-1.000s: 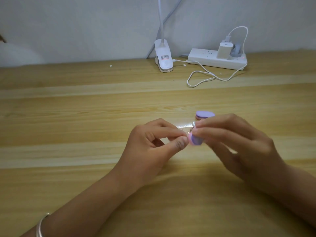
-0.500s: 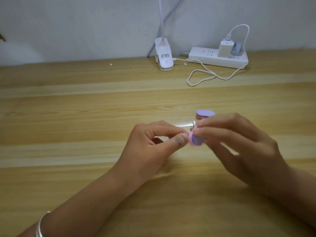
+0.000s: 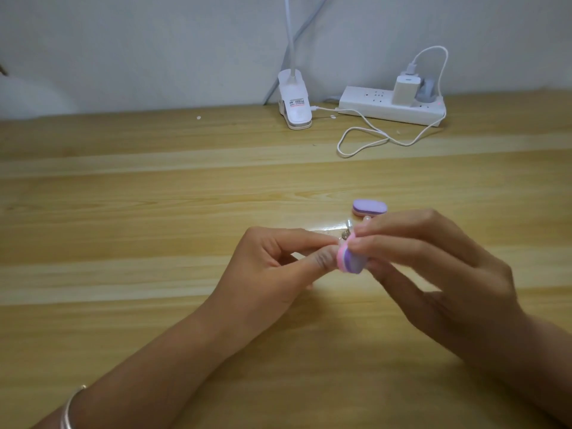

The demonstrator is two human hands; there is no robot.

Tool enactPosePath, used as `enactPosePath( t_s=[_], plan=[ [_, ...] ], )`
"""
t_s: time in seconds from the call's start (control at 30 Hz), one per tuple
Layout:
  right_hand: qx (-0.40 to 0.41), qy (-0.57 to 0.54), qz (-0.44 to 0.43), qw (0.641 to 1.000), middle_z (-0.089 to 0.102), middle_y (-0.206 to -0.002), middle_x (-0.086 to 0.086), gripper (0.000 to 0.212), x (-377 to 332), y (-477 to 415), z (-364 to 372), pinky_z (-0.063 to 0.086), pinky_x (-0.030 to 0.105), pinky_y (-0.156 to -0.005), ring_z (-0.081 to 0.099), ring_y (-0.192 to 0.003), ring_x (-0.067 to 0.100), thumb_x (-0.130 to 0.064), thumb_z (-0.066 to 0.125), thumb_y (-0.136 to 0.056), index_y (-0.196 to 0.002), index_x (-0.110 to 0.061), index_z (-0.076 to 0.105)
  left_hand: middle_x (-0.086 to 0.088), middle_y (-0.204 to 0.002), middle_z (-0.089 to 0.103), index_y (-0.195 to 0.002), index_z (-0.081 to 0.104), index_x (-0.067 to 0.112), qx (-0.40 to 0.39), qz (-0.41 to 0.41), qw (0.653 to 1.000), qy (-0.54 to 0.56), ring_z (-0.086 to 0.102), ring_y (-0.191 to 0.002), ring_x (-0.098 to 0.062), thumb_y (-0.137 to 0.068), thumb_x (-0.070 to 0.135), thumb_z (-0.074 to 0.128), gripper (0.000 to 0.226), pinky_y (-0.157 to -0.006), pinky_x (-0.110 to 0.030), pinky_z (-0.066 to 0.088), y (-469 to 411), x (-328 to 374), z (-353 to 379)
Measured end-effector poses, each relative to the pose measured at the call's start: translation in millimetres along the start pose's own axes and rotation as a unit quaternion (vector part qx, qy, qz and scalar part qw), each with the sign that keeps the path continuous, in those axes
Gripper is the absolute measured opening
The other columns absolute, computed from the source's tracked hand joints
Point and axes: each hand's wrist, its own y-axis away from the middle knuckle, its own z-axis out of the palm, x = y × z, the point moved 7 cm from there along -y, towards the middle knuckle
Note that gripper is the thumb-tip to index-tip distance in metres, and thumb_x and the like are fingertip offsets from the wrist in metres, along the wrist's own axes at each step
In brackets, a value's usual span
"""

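A small pink and purple oval block [image 3: 351, 260] is held above the wooden table [image 3: 123, 212] between both hands. My right hand [image 3: 439, 267] pinches it from above with thumb and fingers. My left hand [image 3: 278, 264] pinches at its left end, thumb against it, where a small metal piece [image 3: 346, 230] sticks up; what the fingers grip there is partly hidden. A second purple and pink oval block [image 3: 370, 207] lies flat on the table just behind the hands.
A white clip lamp base [image 3: 294, 103] stands at the back by the wall. A white power strip [image 3: 393, 106] with a charger and a looping white cable [image 3: 365, 137] lies to its right. A silver bangle [image 3: 69, 410] circles my left wrist.
Both hands stay together around the block, shifting only slightly. The view has tilted a little.
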Motion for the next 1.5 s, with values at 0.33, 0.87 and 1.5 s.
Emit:
enactPosePath(
  t_s=[0.33, 0.87, 1.5],
  plan=[
    [-0.019, 0.015, -0.018, 1.0, 0.071, -0.103, 0.013, 0.02, 4.3, -0.1, 1.8, 0.055, 0.045, -0.091, 0.07, -0.097, 0.026, 0.011, 0.07, -0.084, -0.102, 0.001, 0.075, 0.003, -0.072, 0.072, -0.09, 0.079, 0.008, -0.007, 0.022, 0.999, -0.048, 0.059, -0.066, -0.006, -0.083, 0.019, 0.072, 0.015, -0.055, -0.034, 0.045, 0.6, 7.5, 1.0],
    [-0.034, 0.024, -0.036, 0.998, 0.071, -0.103, 0.015, 0.028, 3.4, 2.3, 5.5, 0.055, 0.039, -0.09, 0.069, -0.098, 0.028, 0.014, 0.074, -0.08, -0.105, 0.001, 0.074, -0.002, -0.065, 0.071, -0.084, 0.08, 0.007, -0.03, -0.017, 0.999, -0.006, 0.061, -0.061, -0.007, -0.078, 0.017, 0.077, 0.013, -0.058, -0.017, 0.047, 1.2, 7.5, 1.1],
    [-0.026, -0.023, -0.038, 0.999, 0.068, -0.103, 0.012, 0.04, 8.8, 3.1, 8.8, 0.055, 0.04, -0.086, 0.068, -0.097, 0.028, 0.015, 0.071, -0.081, -0.116, -0.003, 0.063, -0.003, -0.064, 0.07, -0.077, 0.079, 0.008, -0.057, -0.055, 0.997, 0.019, 0.061, -0.058, -0.004, -0.08, 0.009, 0.074, 0.006, -0.057, -0.017, 0.047, 0.2, 6.1, 3.4]
  ],
)
